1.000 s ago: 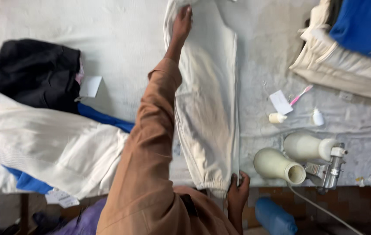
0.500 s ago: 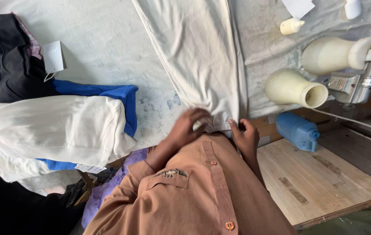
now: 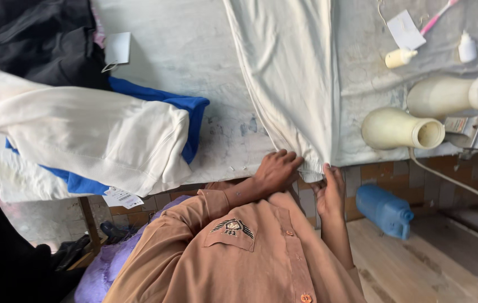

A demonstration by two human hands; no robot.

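Two hands at the near edge of a cloth-covered table (image 3: 205,50), both on one cream garment (image 3: 289,73) that runs away from them in a long, soft, creased strip; left hand (image 3: 275,171) curled, knuckles up, fingers bunched on the ribbed hem; right hand (image 3: 330,188) just beside it, fingers pinching the hem's corner; the hem lies between and under the two hands at the table edge. Left of the left hand: one pile, a cream knit top (image 3: 82,134) folded over one blue cloth (image 3: 185,115), one black garment (image 3: 42,45) beyond, one white paper tag (image 3: 117,49). Right of the right hand: two smooth cream thread cones (image 3: 398,128) lying on their sides, two small white bottles (image 3: 400,57), one pink-handled tool (image 3: 439,15), one blue plastic can (image 3: 384,210) below on the floor
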